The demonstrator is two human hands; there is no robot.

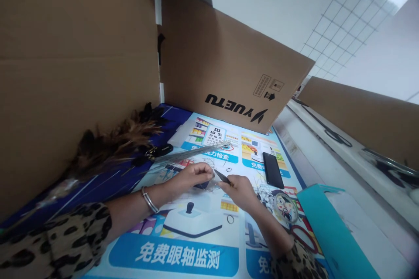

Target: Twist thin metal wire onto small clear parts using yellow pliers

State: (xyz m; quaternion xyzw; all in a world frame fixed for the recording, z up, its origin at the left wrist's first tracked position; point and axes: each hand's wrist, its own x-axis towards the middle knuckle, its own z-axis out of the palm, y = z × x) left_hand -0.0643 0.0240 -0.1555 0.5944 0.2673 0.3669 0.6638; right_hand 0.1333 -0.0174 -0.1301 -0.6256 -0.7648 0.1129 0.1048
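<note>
My left hand point(198, 174) is closed in a pinch near the middle of the printed sheet; what its fingertips hold is too small to make out. Close on its right, my right hand point(241, 192) grips a dark, narrow pointed thing point(222, 177), whose tip points up and left toward the left fingertips. A bundle of thin, clear-looking strands point(193, 152) lies just beyond the left hand. Small bits of fine wire or thread are scattered around both hands.
Brown and black feathers point(114, 144) lie at the left. Cardboard panels point(235, 65) stand behind and at the left. At the right are a black phone point(273, 170), a round tin with a cartoon face point(285, 207), a red loop handle point(304, 237) and a turquoise box point(334, 235).
</note>
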